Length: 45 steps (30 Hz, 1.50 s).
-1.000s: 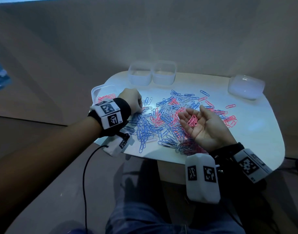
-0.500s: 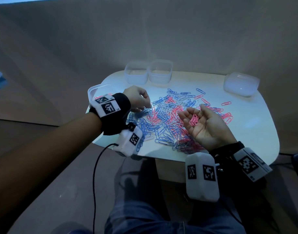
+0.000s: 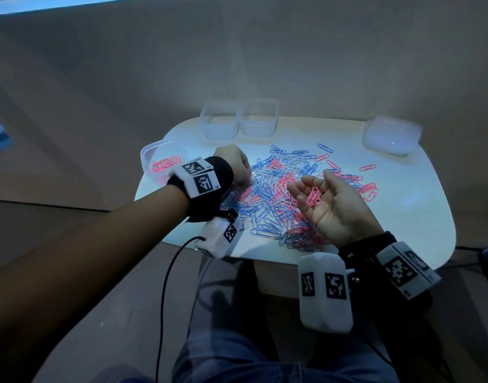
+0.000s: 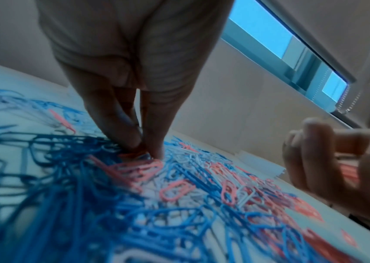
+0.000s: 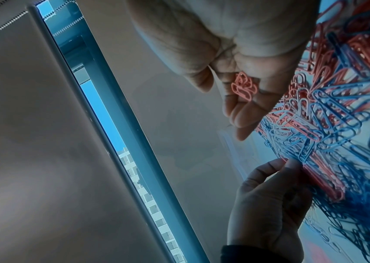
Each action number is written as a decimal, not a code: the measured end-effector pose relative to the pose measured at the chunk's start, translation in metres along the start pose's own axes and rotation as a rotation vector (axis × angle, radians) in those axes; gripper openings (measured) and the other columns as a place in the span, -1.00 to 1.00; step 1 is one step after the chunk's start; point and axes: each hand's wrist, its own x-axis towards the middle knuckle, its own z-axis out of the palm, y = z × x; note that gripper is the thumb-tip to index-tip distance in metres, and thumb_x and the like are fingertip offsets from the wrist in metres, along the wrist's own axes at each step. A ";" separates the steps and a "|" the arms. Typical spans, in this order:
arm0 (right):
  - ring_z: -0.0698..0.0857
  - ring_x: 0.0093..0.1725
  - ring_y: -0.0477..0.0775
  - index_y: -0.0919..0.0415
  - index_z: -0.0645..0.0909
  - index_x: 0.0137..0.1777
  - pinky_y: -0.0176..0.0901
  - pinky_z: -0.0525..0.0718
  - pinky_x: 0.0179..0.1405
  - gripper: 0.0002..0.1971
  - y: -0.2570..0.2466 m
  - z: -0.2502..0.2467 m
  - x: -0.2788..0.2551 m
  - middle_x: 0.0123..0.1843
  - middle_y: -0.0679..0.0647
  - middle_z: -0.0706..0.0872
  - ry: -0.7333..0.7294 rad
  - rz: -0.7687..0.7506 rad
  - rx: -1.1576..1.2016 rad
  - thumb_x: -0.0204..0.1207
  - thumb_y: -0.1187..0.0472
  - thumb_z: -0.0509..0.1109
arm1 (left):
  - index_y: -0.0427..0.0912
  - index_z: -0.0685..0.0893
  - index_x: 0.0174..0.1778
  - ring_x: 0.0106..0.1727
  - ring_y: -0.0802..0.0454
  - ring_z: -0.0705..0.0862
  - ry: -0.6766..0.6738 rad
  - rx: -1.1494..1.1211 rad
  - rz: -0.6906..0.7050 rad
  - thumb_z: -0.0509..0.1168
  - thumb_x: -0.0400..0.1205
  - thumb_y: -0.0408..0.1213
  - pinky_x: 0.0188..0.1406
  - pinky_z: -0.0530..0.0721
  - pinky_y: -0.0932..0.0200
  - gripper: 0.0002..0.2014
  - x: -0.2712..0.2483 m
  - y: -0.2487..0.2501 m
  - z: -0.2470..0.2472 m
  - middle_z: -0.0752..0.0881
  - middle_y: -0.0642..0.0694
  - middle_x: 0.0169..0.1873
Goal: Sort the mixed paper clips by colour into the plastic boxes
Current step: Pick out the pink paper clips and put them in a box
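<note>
Paper clips (image 3: 281,200), mixed pink, blue and white, lie heaped mid-worktop (image 3: 403,217). My left hand (image 3: 234,168) pinches a pink clip (image 4: 137,153) at the heap's left edge. My right hand (image 3: 334,205) is palm up, fingers loosely curled, cupping pink clips (image 3: 314,196). Box with pink clips (image 3: 162,161) far left; two boxes (image 3: 238,120) behind.

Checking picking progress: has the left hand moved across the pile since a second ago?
Yes. The left hand has shifted right, away from the box of pink clips, deeper into the mixed pile.
</note>
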 end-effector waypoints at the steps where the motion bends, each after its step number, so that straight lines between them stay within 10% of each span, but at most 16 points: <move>1: 0.78 -0.47 -0.03 0.30 0.48 -0.20 -0.43 0.65 -0.55 -0.57 0.000 0.000 0.000 -0.26 0.17 0.59 0.000 -0.003 -0.002 0.73 0.04 -0.03 | -0.17 0.60 -0.49 -0.66 0.16 0.57 0.011 0.016 0.015 0.54 0.39 -0.47 -0.34 0.71 0.20 -0.74 0.000 0.000 0.001 0.59 0.01 -0.75; 22: 0.76 -0.49 0.00 0.36 0.51 -0.17 -0.32 0.72 -0.44 -0.49 0.013 0.025 0.006 -0.28 0.23 0.65 -0.057 0.077 -0.050 0.73 -0.01 -0.08 | -0.23 0.48 -0.11 -0.52 0.17 0.70 -0.395 -0.755 0.095 0.25 0.57 -0.62 -0.38 0.72 0.37 -0.81 -0.044 0.012 -0.021 0.62 -0.13 -0.39; 30: 0.79 -0.40 0.09 0.42 0.53 -0.12 -0.18 0.77 -0.37 -0.49 0.006 0.018 0.002 -0.32 0.26 0.73 -0.138 0.147 0.077 0.73 0.02 -0.08 | -0.19 0.51 -0.34 -0.55 0.22 0.64 -0.217 -0.478 0.257 0.41 0.53 -0.30 -0.51 0.63 0.46 -0.79 -0.050 0.029 -0.018 0.66 -0.03 -0.52; 34: 0.62 -0.63 -0.09 0.27 0.47 -0.28 -0.39 0.60 -0.64 -0.63 0.002 0.020 0.002 -0.54 0.06 0.59 -0.084 0.163 0.043 0.71 0.15 0.01 | -0.17 0.49 -0.33 -0.59 0.28 0.65 -0.107 -0.554 0.152 0.30 0.62 -0.26 -0.58 0.60 0.50 -0.78 -0.041 0.009 -0.055 0.61 -0.07 -0.44; 38: 0.20 -0.76 -0.24 0.16 0.42 -0.29 -0.50 0.07 -0.84 -0.69 -0.008 0.041 0.013 -0.69 -0.11 0.27 -0.137 0.100 -0.445 0.70 0.22 0.04 | -0.17 0.54 -0.41 -0.72 0.33 0.52 0.129 -0.201 0.133 0.42 0.52 -0.40 -0.66 0.53 0.50 -0.76 -0.027 -0.016 -0.078 0.59 0.04 -0.68; 45: 0.25 -0.56 -0.05 0.18 0.52 -0.37 -0.31 0.17 -0.65 -0.70 -0.023 0.102 0.048 -0.49 0.03 0.32 -0.200 -0.135 -1.519 0.62 0.28 0.22 | -0.25 0.57 -0.30 -0.66 0.28 0.57 -0.071 -0.473 0.052 0.37 0.50 -0.59 -0.56 0.60 0.51 -0.82 -0.022 -0.032 -0.066 0.64 -0.04 -0.57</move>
